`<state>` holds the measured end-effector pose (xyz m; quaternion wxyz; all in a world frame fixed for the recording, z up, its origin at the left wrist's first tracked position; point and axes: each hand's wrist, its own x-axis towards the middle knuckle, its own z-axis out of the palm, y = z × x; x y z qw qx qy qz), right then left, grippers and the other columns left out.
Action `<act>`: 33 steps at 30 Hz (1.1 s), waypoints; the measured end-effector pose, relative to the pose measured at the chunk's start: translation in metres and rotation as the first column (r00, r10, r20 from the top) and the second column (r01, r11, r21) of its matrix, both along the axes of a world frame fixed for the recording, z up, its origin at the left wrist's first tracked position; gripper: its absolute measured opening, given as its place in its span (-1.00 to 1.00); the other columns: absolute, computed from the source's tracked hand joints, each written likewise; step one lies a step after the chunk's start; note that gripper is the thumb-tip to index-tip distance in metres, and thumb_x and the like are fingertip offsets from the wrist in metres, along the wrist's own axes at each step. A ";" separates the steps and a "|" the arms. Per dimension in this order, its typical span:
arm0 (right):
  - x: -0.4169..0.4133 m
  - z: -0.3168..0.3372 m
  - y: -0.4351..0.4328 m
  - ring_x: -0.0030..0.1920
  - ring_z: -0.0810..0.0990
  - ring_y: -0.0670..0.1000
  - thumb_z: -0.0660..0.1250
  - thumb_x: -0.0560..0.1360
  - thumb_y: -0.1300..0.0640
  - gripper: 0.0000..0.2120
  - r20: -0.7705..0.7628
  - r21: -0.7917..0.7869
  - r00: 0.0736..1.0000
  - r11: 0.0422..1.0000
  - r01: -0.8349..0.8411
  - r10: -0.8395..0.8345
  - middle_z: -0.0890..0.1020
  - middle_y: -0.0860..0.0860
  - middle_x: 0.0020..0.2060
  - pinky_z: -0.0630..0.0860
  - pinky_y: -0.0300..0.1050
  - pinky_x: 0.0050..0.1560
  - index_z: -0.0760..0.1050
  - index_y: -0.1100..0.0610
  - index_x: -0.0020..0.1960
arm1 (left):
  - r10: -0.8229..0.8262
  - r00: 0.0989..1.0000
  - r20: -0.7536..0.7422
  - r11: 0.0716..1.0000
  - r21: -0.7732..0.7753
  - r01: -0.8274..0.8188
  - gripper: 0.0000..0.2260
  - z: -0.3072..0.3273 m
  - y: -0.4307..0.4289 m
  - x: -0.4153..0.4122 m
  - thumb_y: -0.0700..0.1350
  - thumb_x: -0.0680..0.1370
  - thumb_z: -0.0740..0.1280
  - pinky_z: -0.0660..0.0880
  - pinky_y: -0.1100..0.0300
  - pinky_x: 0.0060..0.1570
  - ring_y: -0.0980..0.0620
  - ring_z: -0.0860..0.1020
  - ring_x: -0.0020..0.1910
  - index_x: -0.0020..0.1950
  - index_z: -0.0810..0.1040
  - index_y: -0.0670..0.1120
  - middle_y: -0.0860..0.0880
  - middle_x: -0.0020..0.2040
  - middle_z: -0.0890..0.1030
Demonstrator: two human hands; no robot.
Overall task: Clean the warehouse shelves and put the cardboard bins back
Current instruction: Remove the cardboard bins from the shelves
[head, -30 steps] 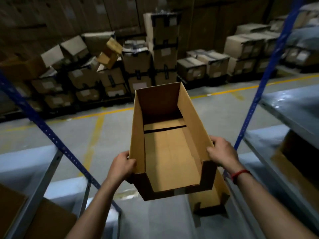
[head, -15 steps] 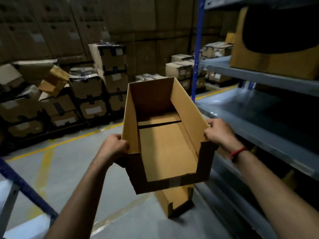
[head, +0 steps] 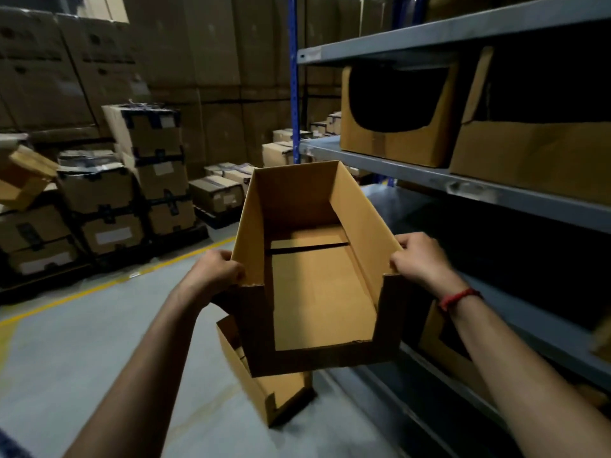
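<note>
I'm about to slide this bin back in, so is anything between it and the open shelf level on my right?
Nothing visible. The bin, held by the left hand and right hand, faces a bare stretch of shelf; its deeper part is too dark to judge. The floor bin lies below, off that path.

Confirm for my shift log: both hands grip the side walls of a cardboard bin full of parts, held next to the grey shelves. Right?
Not quite: the cardboard bin is empty; the head view shows its bare floor. The rest holds: the left hand and right hand grip its side walls next to the grey shelves.
</note>
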<state>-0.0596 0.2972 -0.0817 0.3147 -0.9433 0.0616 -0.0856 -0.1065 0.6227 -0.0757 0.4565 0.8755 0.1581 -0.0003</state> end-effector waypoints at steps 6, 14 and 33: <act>-0.022 -0.003 -0.041 -0.20 0.59 -0.02 0.35 0.46 0.22 -0.71 -0.018 -0.021 0.999 0.999 0.027 -0.027 0.65 -0.03 -0.17 0.43 -0.23 -0.28 0.66 -0.02 0.11 | -0.029 0.999 -0.027 0.999 0.018 0.029 -0.68 0.000 -0.037 -0.010 -0.26 0.58 0.32 0.62 0.05 -0.13 -0.07 0.64 -0.08 0.34 0.52 -0.15 -0.07 -0.06 0.59; -0.030 -0.010 -0.095 -0.14 0.61 0.01 0.34 0.52 0.17 -0.75 -0.024 0.047 0.989 0.988 0.146 -0.145 0.68 0.01 -0.06 0.53 -0.15 -0.21 0.62 0.01 0.17 | -0.149 0.989 0.013 0.987 0.065 0.148 -0.80 0.018 -0.093 0.013 -0.25 0.60 0.30 0.60 0.07 -0.06 -0.04 0.61 -0.14 0.21 0.56 -0.20 -0.11 -0.10 0.61; -0.041 -0.001 -0.196 0.00 0.55 0.01 0.38 0.30 -0.48 -0.28 0.020 0.093 0.891 0.889 0.449 -0.453 0.57 -0.09 0.01 0.50 -0.06 -0.06 0.38 -0.06 0.28 | -0.655 0.734 0.180 0.732 -0.086 0.675 0.00 -0.005 -0.232 0.135 0.36 0.08 0.64 0.58 -0.06 0.18 0.05 0.60 0.17 0.45 0.33 0.21 0.10 0.23 0.58</act>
